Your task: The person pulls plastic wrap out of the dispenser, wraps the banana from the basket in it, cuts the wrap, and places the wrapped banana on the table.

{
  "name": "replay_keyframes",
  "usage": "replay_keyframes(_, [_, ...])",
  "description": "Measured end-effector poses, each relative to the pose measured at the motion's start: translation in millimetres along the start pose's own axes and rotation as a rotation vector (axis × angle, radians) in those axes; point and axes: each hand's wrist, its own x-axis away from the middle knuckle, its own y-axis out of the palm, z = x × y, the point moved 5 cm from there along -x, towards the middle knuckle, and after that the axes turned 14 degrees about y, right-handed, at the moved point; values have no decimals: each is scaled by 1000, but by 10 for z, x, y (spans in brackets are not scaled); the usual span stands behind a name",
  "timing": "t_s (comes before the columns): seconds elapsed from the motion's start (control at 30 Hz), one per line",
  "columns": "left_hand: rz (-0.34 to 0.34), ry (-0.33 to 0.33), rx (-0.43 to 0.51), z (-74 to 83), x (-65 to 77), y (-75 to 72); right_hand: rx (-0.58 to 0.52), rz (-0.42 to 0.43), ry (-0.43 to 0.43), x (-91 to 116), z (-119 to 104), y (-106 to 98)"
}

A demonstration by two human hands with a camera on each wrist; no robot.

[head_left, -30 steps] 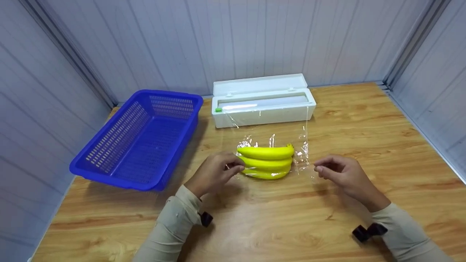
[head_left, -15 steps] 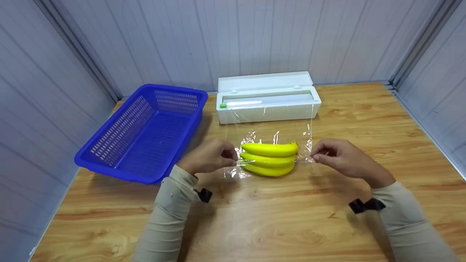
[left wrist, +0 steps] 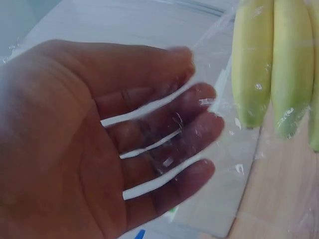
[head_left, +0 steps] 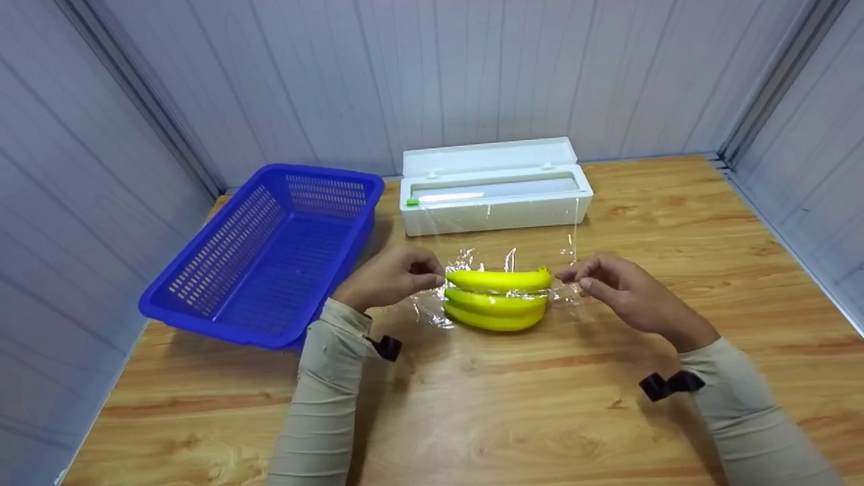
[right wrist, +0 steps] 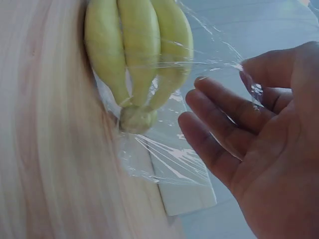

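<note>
A bunch of yellow bananas (head_left: 496, 317) lies on clear plastic wrap (head_left: 509, 258) in the middle of the table. The front part of the wrap is folded back over the bananas, creased across them. At the bananas' left tips, my left hand (head_left: 395, 277) pinches the wrap between thumb and index finger; the left wrist view shows the film across the fingers (left wrist: 197, 129). Near the stem, my right hand (head_left: 624, 293) pinches the other side between thumb and index finger, its remaining fingers (right wrist: 214, 142) loosely extended. A taut strand of film runs from that pinch over the bananas.
Behind the bananas stands a white wrap dispenser (head_left: 496, 214), lid raised, with a green slider (head_left: 412, 202) at its left end. The wrap still reaches its front edge. To the left is a blue perforated basket (head_left: 223, 331). Panel walls (head_left: 466, 67) border the table.
Both hands have carried the wrap's front edge up and back over the bananas. My right hand has shifted inward, toward the stem, and the left hand has moved slightly away from me.
</note>
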Motion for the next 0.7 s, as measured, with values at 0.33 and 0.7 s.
replay_keyframes(0.33, [5, 41, 1, -57, 15, -1, -101, 28, -107, -20, 22, 33])
replay_keyframes(0.7, [77, 28, 15, -190, 9, 106, -78, 206, -48, -46, 116, -28])
